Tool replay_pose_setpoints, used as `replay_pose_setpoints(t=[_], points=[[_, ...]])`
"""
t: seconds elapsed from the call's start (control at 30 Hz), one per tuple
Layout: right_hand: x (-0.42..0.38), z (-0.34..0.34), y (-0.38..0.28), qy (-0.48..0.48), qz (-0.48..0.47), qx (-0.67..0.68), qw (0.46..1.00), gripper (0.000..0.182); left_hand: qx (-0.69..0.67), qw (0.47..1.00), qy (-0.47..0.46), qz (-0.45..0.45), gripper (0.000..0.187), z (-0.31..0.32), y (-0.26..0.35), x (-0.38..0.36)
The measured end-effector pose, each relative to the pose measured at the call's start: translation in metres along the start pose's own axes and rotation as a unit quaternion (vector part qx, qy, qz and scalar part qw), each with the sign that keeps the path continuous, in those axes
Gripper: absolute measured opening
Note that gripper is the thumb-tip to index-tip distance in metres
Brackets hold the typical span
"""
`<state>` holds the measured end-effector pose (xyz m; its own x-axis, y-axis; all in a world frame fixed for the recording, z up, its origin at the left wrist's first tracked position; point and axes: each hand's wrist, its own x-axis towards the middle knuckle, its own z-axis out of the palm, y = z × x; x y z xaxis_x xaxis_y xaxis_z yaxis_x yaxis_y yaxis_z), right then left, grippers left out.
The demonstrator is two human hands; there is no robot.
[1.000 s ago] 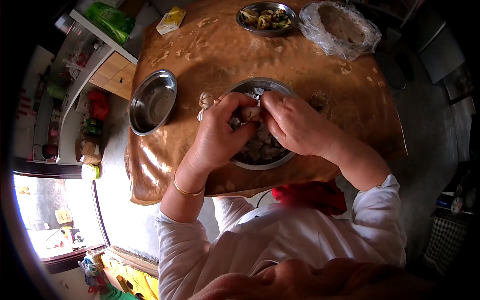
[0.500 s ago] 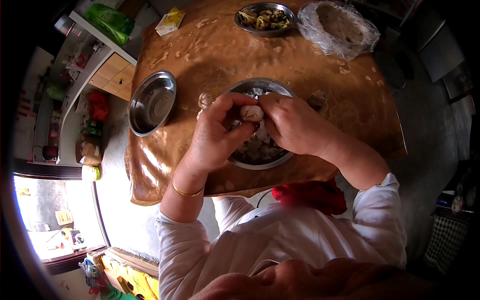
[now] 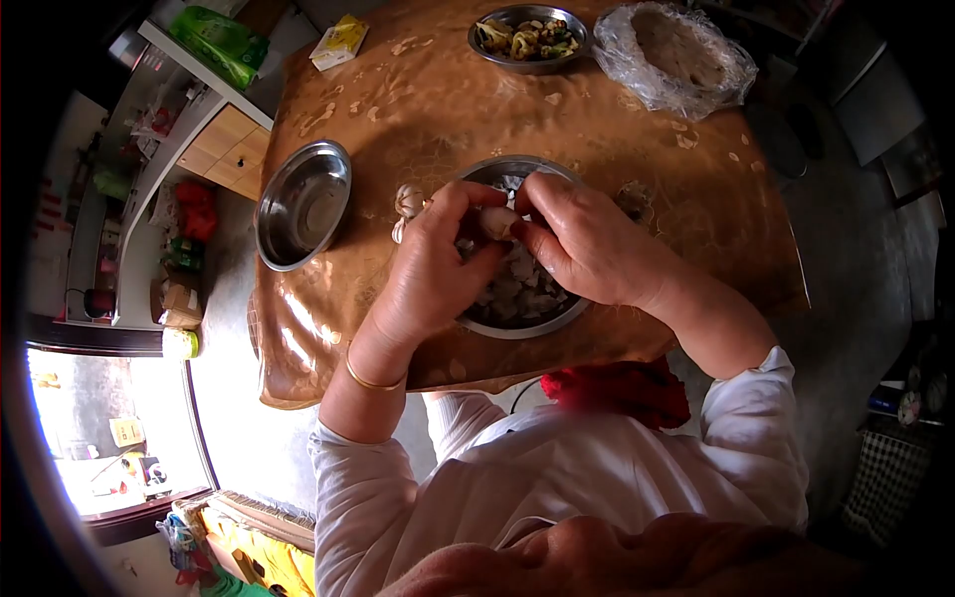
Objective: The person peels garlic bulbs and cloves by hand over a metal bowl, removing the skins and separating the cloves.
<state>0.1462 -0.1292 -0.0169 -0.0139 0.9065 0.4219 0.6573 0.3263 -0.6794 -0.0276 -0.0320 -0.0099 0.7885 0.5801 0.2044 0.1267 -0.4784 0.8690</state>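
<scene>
Over a metal bowl (image 3: 550, 323) of whitish flakes that look like garlic skins, both hands work on a garlic bulb (image 3: 496, 223). My left hand (image 3: 430, 261) pinches the bulb between thumb and fingers from the left. My right hand (image 3: 587, 239) is closed at the bulb's right side, with thumb and index finger on its edge; any skin between them is too small to make out. Just left of my left hand, more garlic (image 3: 408, 202) lies on the table.
A second metal bowl (image 3: 303, 204) stands at the table's left. At the far side are a metal bowl of food (image 3: 527, 40) and a plastic-wrapped round item (image 3: 676, 60). A small yellow-and-white packet (image 3: 339, 43) lies at the back left of the brown-covered table (image 3: 418, 119).
My right thumb has moved up onto the bulb's right edge, and the right hand has turned slightly. The bulb has tilted a little in my left hand, which has shifted only slightly.
</scene>
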Motion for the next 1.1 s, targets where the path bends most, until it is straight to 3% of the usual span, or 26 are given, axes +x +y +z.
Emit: replay_pose_setpoints(t=[0.13, 0.33, 0.43, 0.73, 0.83, 1.1], points=[[-0.0021, 0.0014, 0.0005, -0.013, -0.007, -0.035, 0.999, 0.018, 0.102, 0.991, 0.007, 0.085, 0.045, 0.0013, 0.0020, 0.0012], [-0.0042, 0.0018, -0.0003, -0.042, -0.013, -0.045, 0.998, 0.020, 0.159, 0.977, 0.008, 0.141, 0.047, 0.0028, -0.0003, 0.0004], [-0.0047, 0.0030, -0.0002, -0.043, -0.014, -0.050, 0.998, 0.020, 0.150, 0.983, -0.001, 0.105, 0.047, 0.0039, 0.0009, -0.0008], [-0.0058, 0.0045, 0.0001, -0.039, -0.014, -0.073, 0.996, 0.019, 0.158, 0.980, -0.007, 0.120, 0.047, 0.0054, 0.0027, -0.0016], [-0.0039, 0.0008, -0.0034, -0.036, -0.005, -0.087, 0.995, 0.016, 0.117, 0.990, -0.013, 0.079, 0.047, 0.0036, 0.0010, -0.0023], [-0.0010, -0.0024, -0.0007, -0.010, -0.021, -0.078, 0.997, 0.015, -0.144, 0.988, -0.041, -0.047, 0.044, 0.0016, 0.0051, -0.0035]])
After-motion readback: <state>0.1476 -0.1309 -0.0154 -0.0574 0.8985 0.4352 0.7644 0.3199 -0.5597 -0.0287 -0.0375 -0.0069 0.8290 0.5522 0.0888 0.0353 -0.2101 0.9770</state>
